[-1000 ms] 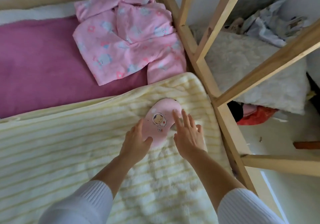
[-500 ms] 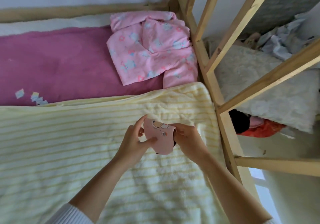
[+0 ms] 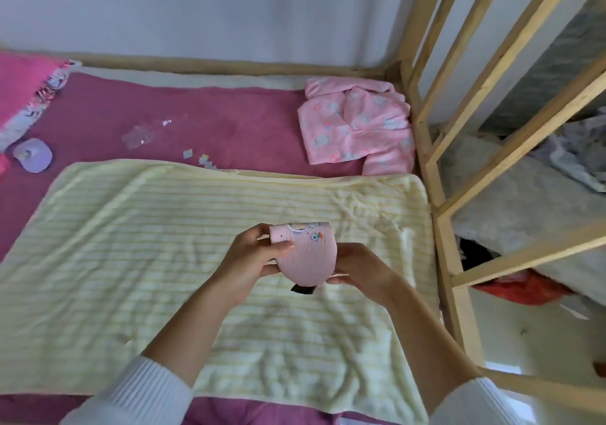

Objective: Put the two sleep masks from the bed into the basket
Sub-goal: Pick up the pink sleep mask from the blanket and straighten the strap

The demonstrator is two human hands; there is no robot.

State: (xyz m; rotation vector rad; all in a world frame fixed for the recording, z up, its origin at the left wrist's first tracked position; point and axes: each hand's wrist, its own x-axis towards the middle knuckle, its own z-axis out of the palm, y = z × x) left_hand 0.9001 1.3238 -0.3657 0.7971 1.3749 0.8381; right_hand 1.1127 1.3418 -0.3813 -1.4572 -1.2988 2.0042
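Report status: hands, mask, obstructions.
Left hand and right hand both gripping folded pink sleep mask, lifted above yellow blanket. Basket not in view. Nothing blocking.

A blanket (image 3: 164, 260) lies spread across the near half of the bed (image 3: 229, 122), its far edge short of the wall. Above the blanket's right part, both hands meet: the left hand (image 3: 252, 260) on the left side of a folded mask (image 3: 306, 257), the right hand (image 3: 360, 267) on its right. Behind the blanket, in the bed's far right corner, lies a pajama top (image 3: 357, 129), against the wooden frame (image 3: 439, 195). At the far left edge sits what may be the second mask (image 3: 32, 155), beside a pillow (image 3: 23, 90). Paper scraps (image 3: 200, 159) lie just behind the blanket's far edge.
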